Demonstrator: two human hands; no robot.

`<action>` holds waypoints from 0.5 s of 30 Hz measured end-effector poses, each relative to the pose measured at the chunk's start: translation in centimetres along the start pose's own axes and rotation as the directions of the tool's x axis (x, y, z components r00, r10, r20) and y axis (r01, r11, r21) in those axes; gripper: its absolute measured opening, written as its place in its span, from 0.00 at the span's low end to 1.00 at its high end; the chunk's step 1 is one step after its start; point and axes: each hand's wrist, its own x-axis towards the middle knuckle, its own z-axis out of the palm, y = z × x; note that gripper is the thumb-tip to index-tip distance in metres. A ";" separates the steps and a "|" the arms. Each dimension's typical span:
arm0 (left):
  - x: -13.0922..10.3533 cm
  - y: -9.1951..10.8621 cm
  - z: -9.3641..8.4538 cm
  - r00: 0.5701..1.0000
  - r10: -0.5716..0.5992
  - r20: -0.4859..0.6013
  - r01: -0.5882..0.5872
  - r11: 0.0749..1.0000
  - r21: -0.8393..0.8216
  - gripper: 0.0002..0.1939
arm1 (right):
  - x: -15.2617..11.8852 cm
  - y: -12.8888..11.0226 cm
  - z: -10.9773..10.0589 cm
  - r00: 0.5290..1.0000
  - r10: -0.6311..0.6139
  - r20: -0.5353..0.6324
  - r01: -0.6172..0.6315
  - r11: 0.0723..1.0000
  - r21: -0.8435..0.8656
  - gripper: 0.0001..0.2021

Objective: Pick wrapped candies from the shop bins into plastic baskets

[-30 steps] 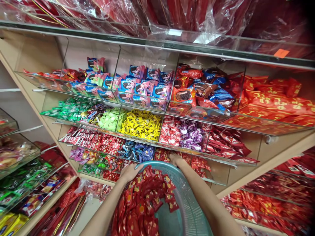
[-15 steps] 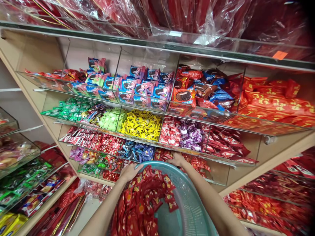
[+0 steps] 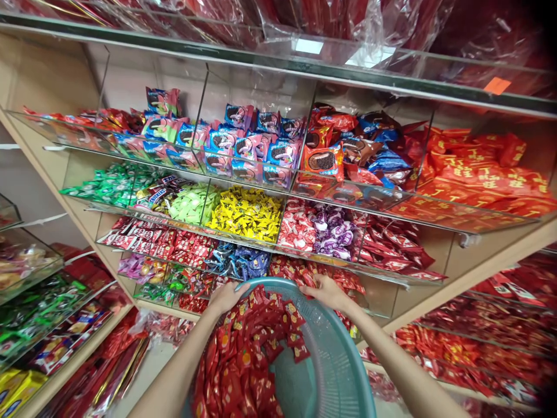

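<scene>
A round teal plastic basket (image 3: 364,380) with many small red packets (image 3: 248,354) heaped on its left side is at the bottom centre. My left hand (image 3: 227,297) grips its far rim on the left, thumb along the top edge. On the right of the same far rim, my right hand (image 3: 324,291) is closed round the edge. Just beyond the basket, a low shelf compartment holds similar red packets (image 3: 287,269). Blue wrapped sweets (image 3: 243,261) lie left of them.
Glass-fronted shelves (image 3: 261,244) rise ahead, with yellow sweets (image 3: 246,213), purple sweets (image 3: 334,232), cookie packs (image 3: 246,145) and orange-red packets (image 3: 483,168). Side shelves of candy stand left (image 3: 39,313) and right (image 3: 470,360). Plastic-wrapped red goods (image 3: 304,23) sit above.
The shelves appear slightly lower-left to upper-left shifted in view. My right hand now shows more fully at the basket's rim, and the basket sits slightly further left and higher.
</scene>
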 end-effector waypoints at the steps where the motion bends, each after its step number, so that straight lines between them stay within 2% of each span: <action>1: 0.1 0.0 0.1 1.000 0.001 0.002 -0.001 1.000 -0.001 0.35 | -0.7 -0.6 0.3 1.000 0.004 0.000 -0.004 0.998 -0.065 0.20; 4: 0.2 -0.1 0.1 1.000 0.009 0.009 -0.009 1.000 0.002 0.36 | -2.2 -2.4 1.9 1.000 0.015 -0.008 -0.016 0.970 -0.243 0.18; 6: 0.2 -0.1 0.1 1.000 0.010 0.008 -0.010 1.000 0.009 0.36 | -2.6 -3.3 3.1 0.999 0.040 0.003 -0.037 0.952 -0.305 0.17; 11: 0.0 -0.1 0.0 1.000 0.002 0.008 -0.002 1.000 0.015 0.36 | -2.3 -4.1 5.5 0.996 0.086 0.006 -0.078 0.934 -0.350 0.18; 15: 0.0 0.1 0.0 1.000 -0.008 -0.001 0.008 1.000 0.012 0.35 | -2.0 -3.8 6.3 0.996 0.094 0.012 -0.084 0.934 -0.348 0.21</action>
